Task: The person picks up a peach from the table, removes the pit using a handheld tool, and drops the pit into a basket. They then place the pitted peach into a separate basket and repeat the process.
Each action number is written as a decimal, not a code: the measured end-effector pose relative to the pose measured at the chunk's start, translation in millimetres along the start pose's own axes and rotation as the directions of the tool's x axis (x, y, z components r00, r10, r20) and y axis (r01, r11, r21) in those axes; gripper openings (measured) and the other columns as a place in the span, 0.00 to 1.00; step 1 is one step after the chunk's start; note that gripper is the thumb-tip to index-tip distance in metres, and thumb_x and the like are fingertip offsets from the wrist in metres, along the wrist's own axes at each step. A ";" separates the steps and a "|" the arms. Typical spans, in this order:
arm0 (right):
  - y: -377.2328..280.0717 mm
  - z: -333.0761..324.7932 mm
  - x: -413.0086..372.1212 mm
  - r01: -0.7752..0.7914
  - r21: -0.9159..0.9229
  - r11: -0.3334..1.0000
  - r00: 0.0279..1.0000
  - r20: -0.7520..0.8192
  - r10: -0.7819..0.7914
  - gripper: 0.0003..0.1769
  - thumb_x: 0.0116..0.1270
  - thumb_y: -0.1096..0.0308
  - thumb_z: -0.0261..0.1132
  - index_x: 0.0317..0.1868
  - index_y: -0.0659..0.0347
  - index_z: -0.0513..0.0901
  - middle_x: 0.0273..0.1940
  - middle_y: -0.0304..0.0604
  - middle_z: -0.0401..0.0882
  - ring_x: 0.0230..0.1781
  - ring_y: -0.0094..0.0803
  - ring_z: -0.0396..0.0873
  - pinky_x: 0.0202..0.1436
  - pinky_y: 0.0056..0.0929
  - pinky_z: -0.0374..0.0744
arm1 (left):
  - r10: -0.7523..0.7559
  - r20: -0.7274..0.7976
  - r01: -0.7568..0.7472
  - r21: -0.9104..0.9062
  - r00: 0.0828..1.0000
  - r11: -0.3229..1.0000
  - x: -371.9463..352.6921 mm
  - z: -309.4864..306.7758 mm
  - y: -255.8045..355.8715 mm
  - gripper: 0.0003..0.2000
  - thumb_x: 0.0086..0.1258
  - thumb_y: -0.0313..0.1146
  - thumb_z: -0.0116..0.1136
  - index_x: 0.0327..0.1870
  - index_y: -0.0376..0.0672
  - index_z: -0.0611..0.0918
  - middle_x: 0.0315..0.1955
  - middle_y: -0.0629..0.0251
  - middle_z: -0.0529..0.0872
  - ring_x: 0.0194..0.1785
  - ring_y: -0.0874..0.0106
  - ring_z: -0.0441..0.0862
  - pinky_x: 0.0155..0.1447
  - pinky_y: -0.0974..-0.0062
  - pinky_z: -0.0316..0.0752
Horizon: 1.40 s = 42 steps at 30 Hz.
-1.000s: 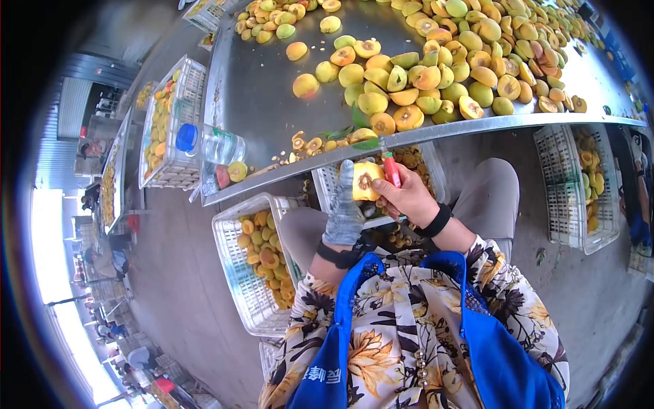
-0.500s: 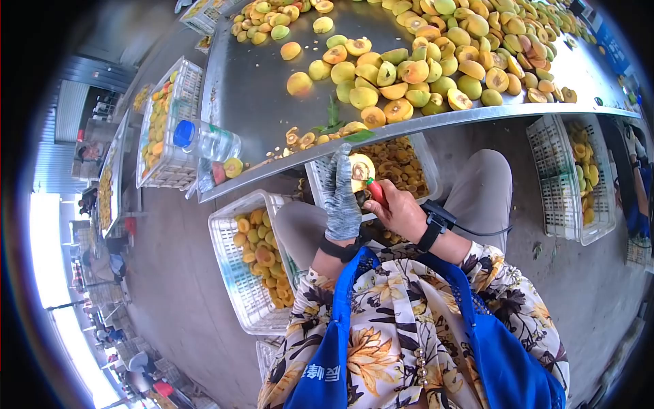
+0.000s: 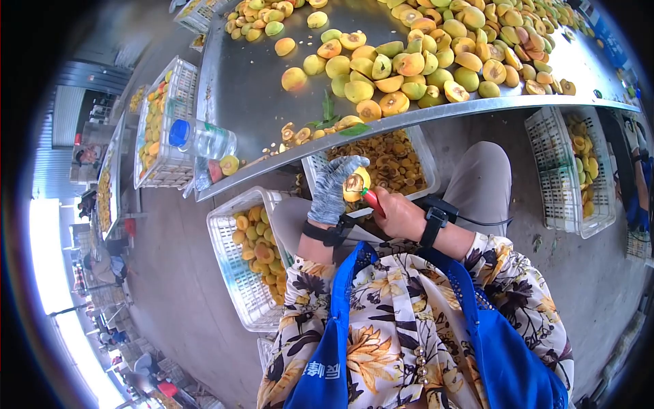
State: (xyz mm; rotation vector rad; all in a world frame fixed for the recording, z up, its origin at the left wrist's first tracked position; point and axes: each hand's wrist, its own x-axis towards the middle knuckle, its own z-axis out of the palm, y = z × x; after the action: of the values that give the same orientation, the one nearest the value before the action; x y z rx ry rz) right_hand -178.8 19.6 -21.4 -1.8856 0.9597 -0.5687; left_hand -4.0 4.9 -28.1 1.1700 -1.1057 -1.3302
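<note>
We see the fruit half (image 3: 353, 185) in the gloved left hand (image 3: 332, 191), above the near side of a white crate (image 3: 428, 163) of cut pieces and just off the edge of the metal surface (image 3: 259, 88). The left fingers curl round its back; the fingers of the bare right hand (image 3: 402, 217) are clamped on a red-handled tool (image 3: 372, 200), whose green end meets the fruit.

We judge the fruit light, firm but easily bruised, its cut face probably wet and slippery, so we would take hold by the rounded skin side. The tool looks light and stiff, best gripped by its handle.

The cut face, with its brown centre, turns up towards us; its outline is roundish, with no clear long axis. The tool's long axis slants from the right hand up and leftward into the fruit.
</note>
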 end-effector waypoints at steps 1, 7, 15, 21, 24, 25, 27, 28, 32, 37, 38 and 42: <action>-0.4 -1.0 1.8 -0.022 -0.052 0.998 0.999 0.037 0.023 0.12 0.55 0.74 0.58 0.37 0.73 0.67 0.22 0.63 0.75 0.26 0.59 0.76 0.29 0.47 0.74 | -0.102 -0.054 0.095 -0.126 0.993 0.987 1.1 0.6 1.0 0.10 0.66 0.32 0.53 0.43 0.36 0.80 0.41 0.62 0.82 0.43 0.73 0.79 0.50 0.76 0.74; -2.5 8.3 12.2 0.030 0.101 0.994 0.986 -0.167 -0.013 0.15 0.57 0.71 0.61 0.41 0.67 0.67 0.23 0.60 0.74 0.27 0.57 0.76 0.29 0.44 0.73 | 0.004 -0.385 -0.122 -0.282 0.923 0.952 2.9 30.9 3.8 0.16 0.73 0.41 0.44 0.52 0.39 0.73 0.44 0.64 0.79 0.45 0.74 0.78 0.49 0.78 0.76; -6.6 11.0 4.4 -0.040 0.158 0.987 0.981 -0.182 0.069 0.15 0.55 0.73 0.61 0.42 0.67 0.67 0.24 0.60 0.75 0.28 0.58 0.76 0.29 0.43 0.73 | 0.171 -0.441 -0.231 -0.085 0.881 0.969 1.6 44.6 1.3 0.16 0.73 0.42 0.44 0.52 0.39 0.72 0.44 0.64 0.79 0.45 0.72 0.79 0.48 0.77 0.76; -4.6 5.0 -2.1 -0.075 0.071 0.995 0.997 -0.007 0.076 0.16 0.53 0.74 0.59 0.43 0.68 0.68 0.25 0.62 0.75 0.29 0.58 0.76 0.31 0.44 0.74 | 0.044 -0.109 -0.051 -0.069 0.993 0.996 0.0 9.1 0.3 0.13 0.70 0.36 0.48 0.45 0.34 0.77 0.40 0.59 0.81 0.38 0.69 0.81 0.43 0.75 0.78; 2.3 1.9 1.4 -0.042 0.050 0.998 0.998 0.058 0.039 0.15 0.53 0.73 0.60 0.42 0.68 0.70 0.25 0.61 0.76 0.29 0.57 0.77 0.31 0.43 0.75 | -0.212 0.015 0.208 -0.278 0.977 0.938 0.2 -0.6 2.0 0.14 0.69 0.37 0.50 0.44 0.34 0.77 0.39 0.58 0.82 0.36 0.68 0.82 0.41 0.74 0.79; 3.1 0.9 3.9 -0.019 0.052 0.998 0.998 0.065 0.016 0.14 0.54 0.72 0.60 0.41 0.68 0.71 0.25 0.60 0.76 0.29 0.57 0.77 0.31 0.42 0.75 | -0.227 -0.006 0.208 -0.374 0.974 0.904 -0.5 -0.3 2.0 0.14 0.69 0.38 0.51 0.44 0.34 0.77 0.38 0.58 0.82 0.36 0.68 0.82 0.41 0.73 0.79; -0.1 -7.9 11.6 0.004 0.099 0.995 0.998 0.068 -0.010 0.13 0.54 0.71 0.61 0.40 0.67 0.72 0.26 0.59 0.76 0.29 0.57 0.77 0.31 0.41 0.75 | -0.243 -0.062 0.190 -0.449 0.968 0.873 4.0 1.8 4.4 0.19 0.68 0.46 0.52 0.44 0.37 0.76 0.38 0.58 0.82 0.35 0.68 0.82 0.39 0.72 0.80; -7.4 -15.1 13.7 0.023 0.142 0.990 0.997 0.070 -0.033 0.13 0.54 0.71 0.62 0.39 0.66 0.73 0.26 0.58 0.77 0.29 0.56 0.76 0.31 0.39 0.75 | -0.240 -0.064 0.187 -0.447 0.969 0.875 8.3 2.4 5.0 0.19 0.68 0.46 0.52 0.44 0.37 0.76 0.38 0.58 0.82 0.35 0.68 0.82 0.39 0.72 0.80; -9.1 -30.7 18.7 -0.006 0.244 0.970 0.982 -0.181 0.052 0.19 0.56 0.60 0.68 0.41 0.65 0.75 0.25 0.51 0.77 0.25 0.40 0.77 0.32 0.32 0.75 | -0.325 -0.267 0.160 -0.495 0.907 0.854 12.0 10.2 22.0 0.27 0.66 0.59 0.46 0.44 0.39 0.77 0.36 0.60 0.83 0.34 0.68 0.82 0.37 0.73 0.81; -4.6 -43.4 15.6 0.004 0.235 0.972 0.966 -0.252 0.057 0.23 0.59 0.56 0.67 0.45 0.66 0.73 0.27 0.51 0.77 0.27 0.37 0.77 0.34 0.31 0.75 | -0.220 -0.266 0.130 -0.320 0.939 0.939 7.3 7.2 7.5 0.27 0.68 0.57 0.45 0.44 0.37 0.78 0.36 0.61 0.83 0.36 0.70 0.82 0.38 0.74 0.80; -7.6 -39.8 12.1 0.056 0.221 0.974 0.958 -0.285 0.010 0.23 0.59 0.57 0.66 0.45 0.66 0.72 0.27 0.52 0.77 0.28 0.41 0.78 0.34 0.33 0.75 | -0.108 -0.340 0.033 -0.220 0.934 0.975 7.2 3.1 -3.1 0.26 0.68 0.56 0.46 0.45 0.37 0.77 0.37 0.61 0.83 0.38 0.70 0.82 0.41 0.74 0.80; -15.6 -28.6 -0.7 0.063 0.180 0.982 0.974 -0.226 -0.021 0.19 0.60 0.61 0.64 0.42 0.67 0.70 0.25 0.57 0.75 0.28 0.52 0.77 0.31 0.39 0.74 | -0.011 -0.350 -0.097 -0.289 0.937 0.952 -4.8 28.3 20.9 0.20 0.70 0.45 0.48 0.50 0.36 0.75 0.44 0.61 0.80 0.48 0.71 0.79 0.53 0.74 0.74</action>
State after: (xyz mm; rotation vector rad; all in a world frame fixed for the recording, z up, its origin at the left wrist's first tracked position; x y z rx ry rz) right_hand -193.5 9.6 5.9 -1.7026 0.9746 -0.8810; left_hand -29.7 8.6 -3.8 1.0901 -0.6411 -1.1532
